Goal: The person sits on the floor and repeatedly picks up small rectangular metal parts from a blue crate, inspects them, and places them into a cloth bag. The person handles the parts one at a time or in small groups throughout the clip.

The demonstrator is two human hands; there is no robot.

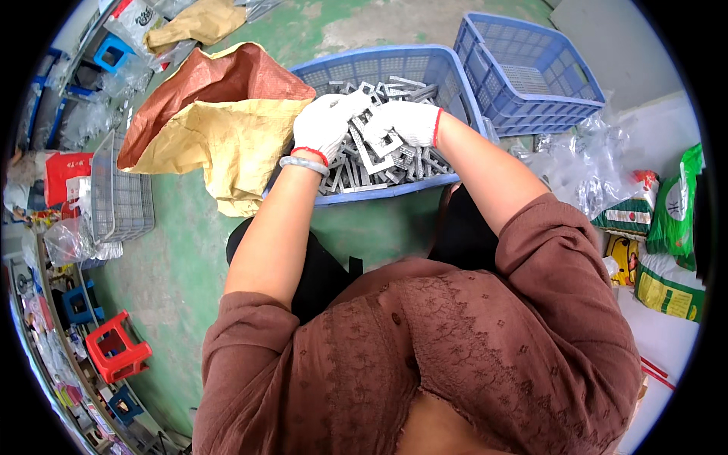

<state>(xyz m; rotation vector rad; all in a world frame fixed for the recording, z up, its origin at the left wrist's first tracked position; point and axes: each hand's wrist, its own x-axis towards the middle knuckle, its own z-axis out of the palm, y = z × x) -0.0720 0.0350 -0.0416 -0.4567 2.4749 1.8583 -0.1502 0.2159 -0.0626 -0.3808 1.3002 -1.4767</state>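
frames (pixel 377 144): grey metal, flat, square with open middles, a small bunch of them tilted and held up between both gloved hands, just over the crate.
pile (pixel 409 163): more grey frames and strips, jumbled every which way, filling the crate bottom.
crate (pixel 394 64): blue plastic, slotted walls, open top, sitting on the green floor right ahead.

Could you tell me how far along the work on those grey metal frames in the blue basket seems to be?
Done: no finished pile shows, so I cannot tell. In hand: the gloved left hand and right hand hold a cluster of grey metal frames over the blue basket. Left: the basket has many loose frames; the second blue basket looks empty.
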